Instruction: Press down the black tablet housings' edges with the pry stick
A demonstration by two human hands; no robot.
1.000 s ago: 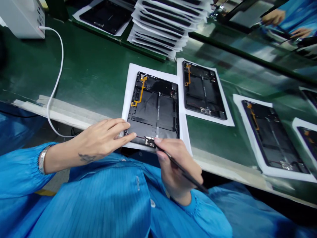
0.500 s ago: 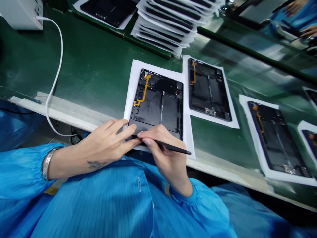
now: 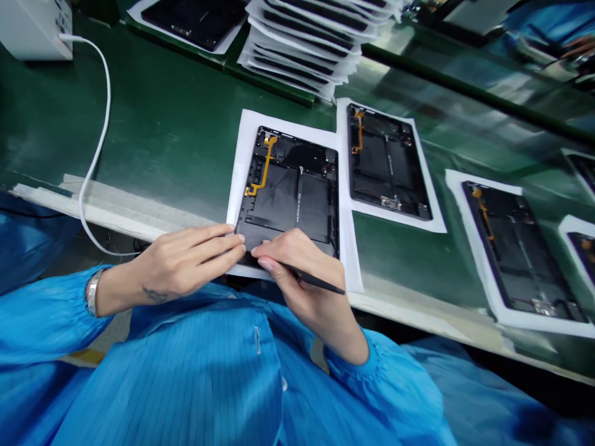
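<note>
An opened tablet [image 3: 290,192] lies on a white sheet in front of me, with black inner parts and an orange ribbon cable [image 3: 265,170] along its left side. My left hand [image 3: 193,257] is open and holds nothing. Its outstretched fingertips rest at the lower left corner of the tablet and the sheet's edge. In a pen-like pinch, my right hand [image 3: 304,266] holds a slim black tool [image 3: 320,283] over the tablet's near edge. My fingers hide the working end of that tool, so its exact kind is unclear.
More opened tablets on white sheets lie to the right, the nearest [image 3: 389,164] beside mine. Behind stands a stack of sheet-wrapped panels [image 3: 302,52], with another dark panel [image 3: 195,21] to its left. A white cable [image 3: 106,105] hangs over the bench edge. A co-worker's blue sleeve shows top right.
My left hand has drawn back a little to the left, and its fingers have straightened and come together, apart from the right fingertips. The right hand keeps its grip near the tablet's edge.
</note>
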